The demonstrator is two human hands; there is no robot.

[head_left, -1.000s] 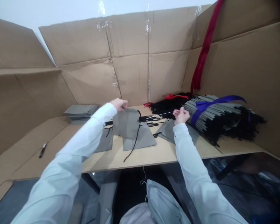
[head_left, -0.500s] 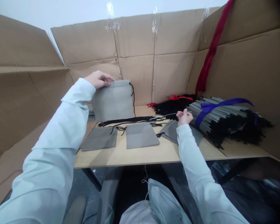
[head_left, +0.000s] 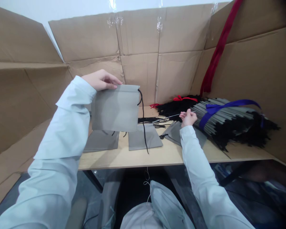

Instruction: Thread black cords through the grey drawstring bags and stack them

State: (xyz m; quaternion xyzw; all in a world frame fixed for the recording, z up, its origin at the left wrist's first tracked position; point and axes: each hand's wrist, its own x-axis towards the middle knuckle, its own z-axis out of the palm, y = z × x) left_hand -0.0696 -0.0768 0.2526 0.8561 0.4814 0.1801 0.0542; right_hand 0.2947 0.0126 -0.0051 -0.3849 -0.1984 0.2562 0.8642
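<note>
Pinched by its top edge, a grey drawstring bag [head_left: 115,109] hangs upright from my left hand [head_left: 102,79] above the table. A black cord [head_left: 143,127] dangles from the bag's top right corner. My right hand [head_left: 188,118] is closed around a thin metal rod [head_left: 165,118], whose far end points left over black cords [head_left: 162,125] on the table. Grey bags lie below: a small stack [head_left: 101,141] at the left, another bag [head_left: 144,140] in the middle, and several more [head_left: 175,132] beside my right hand.
At the right lies a thick bundle of grey bags [head_left: 224,111] tied with a purple ribbon [head_left: 211,110]. Behind it is a heap of black cords [head_left: 173,108] with a red tie. Cardboard walls [head_left: 138,35] enclose the table [head_left: 124,160]; a dark red strap [head_left: 220,47] hangs at the right.
My left hand has brought the grey bag nearer and slightly right, so its cord now hangs over the middle bag. My right hand with the rod has barely moved.
</note>
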